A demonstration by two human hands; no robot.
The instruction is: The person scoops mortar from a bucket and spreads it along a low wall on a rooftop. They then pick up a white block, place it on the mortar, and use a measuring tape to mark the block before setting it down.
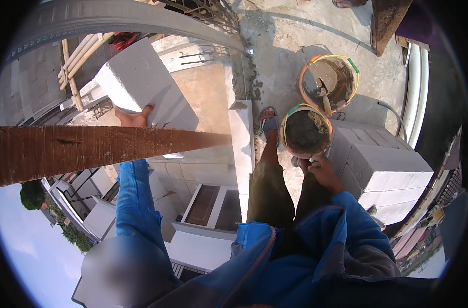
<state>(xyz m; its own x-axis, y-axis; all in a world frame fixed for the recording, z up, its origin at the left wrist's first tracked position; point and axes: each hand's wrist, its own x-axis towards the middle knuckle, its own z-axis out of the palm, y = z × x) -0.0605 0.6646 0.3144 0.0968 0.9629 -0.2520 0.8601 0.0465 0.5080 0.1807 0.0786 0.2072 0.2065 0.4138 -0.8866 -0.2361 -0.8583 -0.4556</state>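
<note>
My left hand [133, 118] grips the near end of a large grey lightweight concrete block [159, 84], thumb and fingers spread along its edge. The wooden beam [90, 154] crosses in front of that wrist. My right hand [325, 173] is closed at the near side of a bucket of grey mortar [307, 132]; what its fingers hold is too small to make out. Just beyond stands a second, wider bucket [303, 82] with wet residue inside. A trowel [326, 102] with a wooden handle leans in it.
Stacked lightweight concrete blocks [388, 164] stand right of the mortar bucket. A narrow wall top [241, 149] runs left of my feet, with a drop beyond it. White pipes [418, 97] lie at the far right. Bamboo poles [85, 59] show at far left.
</note>
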